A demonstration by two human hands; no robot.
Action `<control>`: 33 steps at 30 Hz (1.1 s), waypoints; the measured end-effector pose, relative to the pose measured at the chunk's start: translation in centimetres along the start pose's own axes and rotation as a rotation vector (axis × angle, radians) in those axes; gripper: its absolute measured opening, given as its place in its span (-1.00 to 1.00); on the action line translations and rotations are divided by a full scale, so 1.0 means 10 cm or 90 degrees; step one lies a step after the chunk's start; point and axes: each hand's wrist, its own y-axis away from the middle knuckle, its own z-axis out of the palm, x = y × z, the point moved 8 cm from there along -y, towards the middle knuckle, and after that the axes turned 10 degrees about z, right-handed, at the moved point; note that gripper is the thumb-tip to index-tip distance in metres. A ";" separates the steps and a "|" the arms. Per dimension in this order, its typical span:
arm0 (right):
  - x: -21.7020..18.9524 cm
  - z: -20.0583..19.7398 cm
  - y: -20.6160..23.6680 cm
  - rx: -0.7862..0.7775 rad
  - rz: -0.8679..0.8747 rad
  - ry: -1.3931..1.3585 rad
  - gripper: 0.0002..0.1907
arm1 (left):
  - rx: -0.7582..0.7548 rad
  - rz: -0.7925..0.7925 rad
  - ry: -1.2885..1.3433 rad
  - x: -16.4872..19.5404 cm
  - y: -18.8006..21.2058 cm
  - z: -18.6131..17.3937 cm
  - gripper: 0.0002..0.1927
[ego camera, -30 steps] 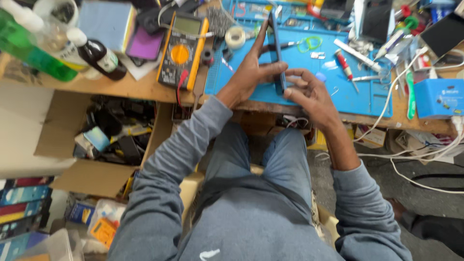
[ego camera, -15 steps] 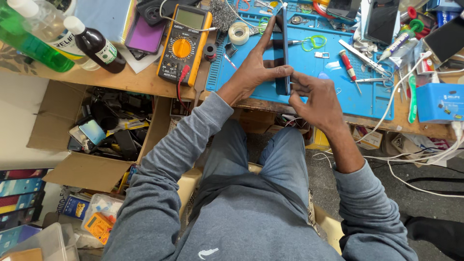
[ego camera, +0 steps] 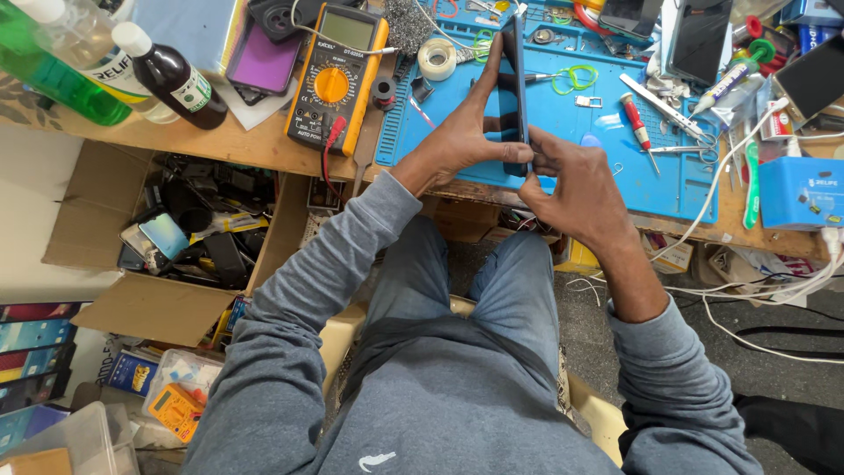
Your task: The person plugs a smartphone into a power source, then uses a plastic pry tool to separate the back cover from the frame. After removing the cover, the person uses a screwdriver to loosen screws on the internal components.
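You're gripping a dark phone point(ego camera: 513, 92) edge-on over the blue mat point(ego camera: 580, 123): left hand point(ego camera: 462, 141) is closing around its long side, right hand point(ego camera: 576, 189) is pinching the bottom end, and versus a second ago you're holding it more upright and your right fingers are sitting closer to the lower corner, so I'd guess you're working that edge. Further out, a yellow multimeter point(ego camera: 338, 75), tape roll point(ego camera: 437, 59), screwdriver point(ego camera: 635, 119) and bottles point(ego camera: 171, 75) are crowding the wooden bench point(ego camera: 220, 141).
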 end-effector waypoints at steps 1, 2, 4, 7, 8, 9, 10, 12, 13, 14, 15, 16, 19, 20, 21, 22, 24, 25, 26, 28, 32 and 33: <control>-0.04 0.01 0.00 0.002 -0.004 0.021 -0.43 | -0.005 -0.012 0.017 -0.02 0.01 0.00 0.52; -0.07 0.01 -0.01 0.004 -0.009 0.042 -0.45 | -0.010 -0.024 0.034 -0.02 0.02 0.00 0.54; -0.11 0.01 -0.02 0.012 -0.010 0.077 -0.47 | -0.018 -0.037 0.057 -0.01 0.02 0.00 0.55; -0.07 0.03 -0.01 0.009 0.050 0.118 -0.49 | -0.015 -0.040 0.089 0.05 0.03 0.01 0.54; 0.00 0.04 -0.01 -0.002 0.098 0.135 -0.47 | -0.008 -0.035 0.104 0.08 0.03 0.02 0.53; 0.07 0.05 -0.01 -0.011 0.145 0.152 -0.46 | -0.002 -0.029 0.117 0.11 0.03 0.03 0.53; 0.03 0.03 -0.03 -0.007 0.101 0.100 -0.43 | 0.016 -0.056 0.120 0.09 0.03 0.03 0.53; -0.04 -0.03 -0.09 0.006 0.007 -0.001 -0.36 | 0.048 -0.107 0.124 0.05 0.03 0.03 0.54; 0.01 -0.07 -0.16 0.009 0.028 -0.052 -0.37 | 0.039 -0.077 0.058 0.09 0.00 0.04 0.54; 0.07 -0.11 -0.22 0.012 0.051 -0.104 -0.38 | 0.031 -0.049 -0.006 0.13 -0.03 0.04 0.55; 0.12 -0.15 -0.28 0.013 0.077 -0.156 -0.40 | 0.023 -0.023 -0.067 0.17 -0.06 0.05 0.56; 0.11 -0.18 -0.33 0.017 0.062 -0.133 -0.38 | 0.018 -0.004 -0.075 0.19 -0.08 0.07 0.56; 0.07 -0.22 -0.44 0.032 0.041 -0.063 -0.35 | 0.007 0.044 -0.093 0.26 -0.13 0.09 0.57; 0.07 -0.22 -0.46 0.037 0.055 -0.040 -0.34 | 0.006 0.051 -0.094 0.28 -0.14 0.09 0.56; 0.07 -0.21 -0.47 0.040 0.069 -0.018 -0.33 | 0.006 0.056 -0.093 0.28 -0.13 0.09 0.56; 0.03 -0.22 -0.48 0.049 0.054 -0.008 -0.33 | 0.007 0.047 -0.113 0.28 -0.13 0.08 0.57; -0.04 -0.24 -0.47 0.069 0.023 0.013 -0.33 | 0.007 0.031 -0.152 0.27 -0.12 0.08 0.58; -0.05 -0.24 -0.47 0.068 0.019 0.010 -0.33 | 0.007 0.045 -0.176 0.29 -0.12 0.08 0.58; -0.05 -0.25 -0.47 0.067 0.017 0.006 -0.33 | 0.007 0.058 -0.199 0.30 -0.11 0.09 0.58; -0.05 -0.27 -0.47 0.085 0.017 0.032 -0.30 | 0.003 0.075 -0.220 0.32 -0.10 0.12 0.58; -0.05 -0.27 -0.51 0.140 0.017 0.111 -0.26 | -0.005 0.119 -0.243 0.37 -0.10 0.17 0.58; -0.06 -0.26 -0.52 0.150 0.014 0.122 -0.27 | -0.006 0.139 -0.256 0.39 -0.10 0.18 0.58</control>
